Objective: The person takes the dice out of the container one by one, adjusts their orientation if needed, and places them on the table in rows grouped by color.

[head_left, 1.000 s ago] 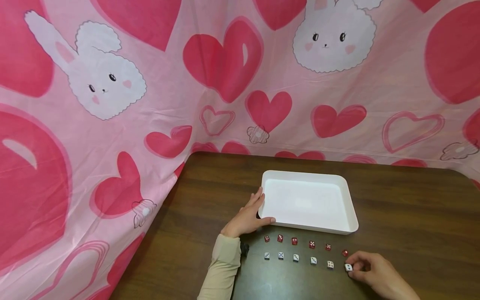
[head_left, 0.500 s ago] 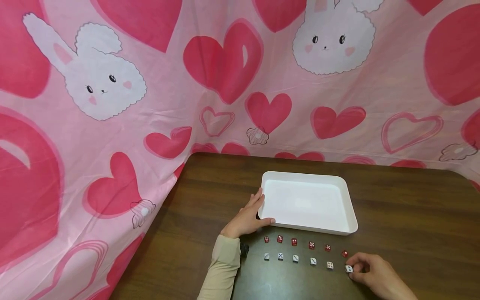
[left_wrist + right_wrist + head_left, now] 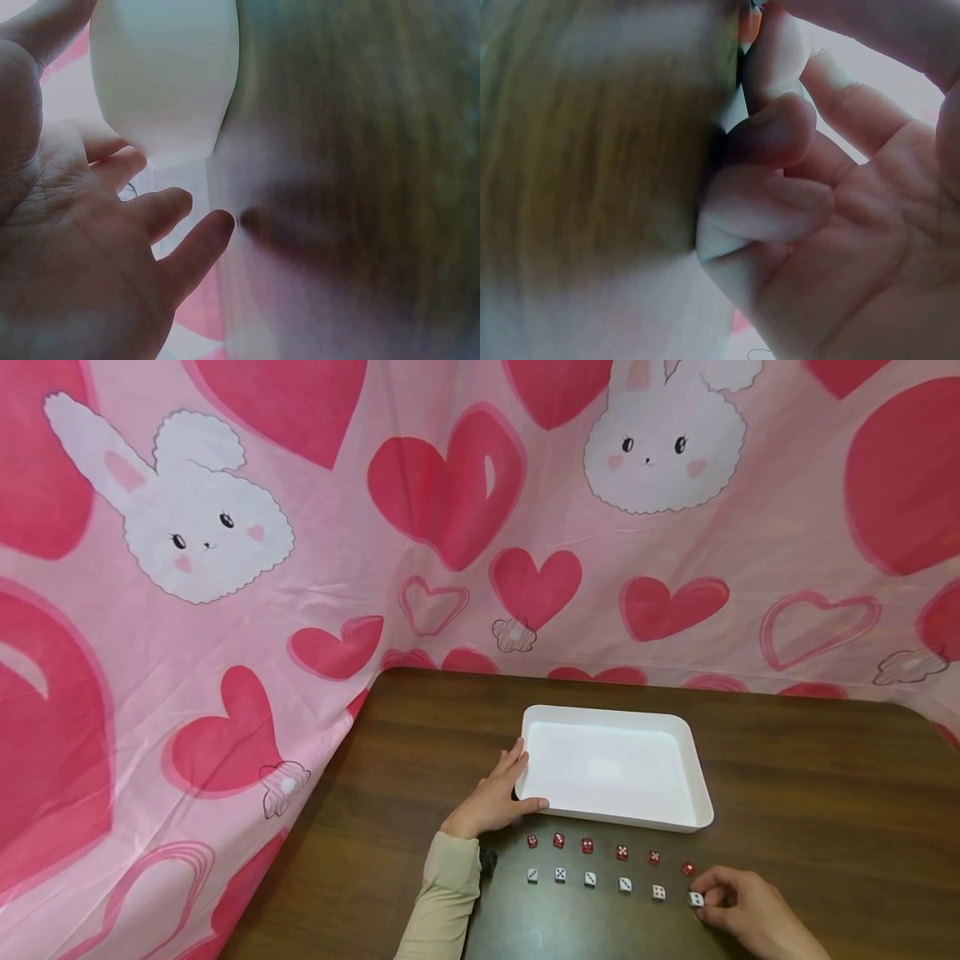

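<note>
In the head view a white tray stands on the wooden table, nothing in it. My left hand rests against the tray's near left corner, thumb along the front wall and fingers on the left side; the left wrist view shows those fingers extended. At the right end of the front row, my right hand pinches a white die between thumb and index finger, low at the tabletop. Its other fingers are curled in the right wrist view. Right behind that die lies a red die.
Several red dice form a row just in front of the tray. Nearer, several white dice make a second row. A pink curtain with hearts and rabbits hangs along the table's back and left edges.
Both hands keep their places, the right one still pinching the white die at the end of the row. The whole head view has shifted slightly.
</note>
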Demonstrator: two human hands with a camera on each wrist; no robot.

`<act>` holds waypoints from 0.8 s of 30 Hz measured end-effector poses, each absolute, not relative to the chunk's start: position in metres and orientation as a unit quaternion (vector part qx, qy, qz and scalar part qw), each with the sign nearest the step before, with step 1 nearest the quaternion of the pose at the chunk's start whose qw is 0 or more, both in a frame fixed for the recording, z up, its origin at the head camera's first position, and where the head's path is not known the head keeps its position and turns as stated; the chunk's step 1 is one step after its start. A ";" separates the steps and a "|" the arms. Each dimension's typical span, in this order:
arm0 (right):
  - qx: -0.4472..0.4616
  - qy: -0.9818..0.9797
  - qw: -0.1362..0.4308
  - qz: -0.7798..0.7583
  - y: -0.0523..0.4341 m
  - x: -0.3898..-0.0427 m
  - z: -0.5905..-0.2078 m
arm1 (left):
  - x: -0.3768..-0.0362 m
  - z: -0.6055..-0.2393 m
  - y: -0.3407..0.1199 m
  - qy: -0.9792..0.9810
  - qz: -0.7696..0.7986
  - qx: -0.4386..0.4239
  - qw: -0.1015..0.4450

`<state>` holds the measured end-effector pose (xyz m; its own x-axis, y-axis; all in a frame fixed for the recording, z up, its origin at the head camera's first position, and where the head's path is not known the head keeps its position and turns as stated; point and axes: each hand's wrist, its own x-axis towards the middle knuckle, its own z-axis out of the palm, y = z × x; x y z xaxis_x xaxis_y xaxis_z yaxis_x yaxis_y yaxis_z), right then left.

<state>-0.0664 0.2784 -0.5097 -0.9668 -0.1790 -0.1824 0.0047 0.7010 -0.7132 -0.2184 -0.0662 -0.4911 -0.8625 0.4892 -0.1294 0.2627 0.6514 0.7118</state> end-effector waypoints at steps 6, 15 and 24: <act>-0.036 0.916 0.119 -0.381 0.278 -0.066 -0.509 | -0.218 -0.492 -0.066 0.896 0.356 0.217 0.155; -0.042 0.914 0.113 -0.388 0.275 -0.067 -0.511 | -0.215 -0.490 -0.069 0.899 0.353 0.211 0.149; -0.075 0.890 0.148 -0.425 0.294 -0.066 -0.503 | -0.217 -0.480 -0.096 0.905 0.341 0.212 0.142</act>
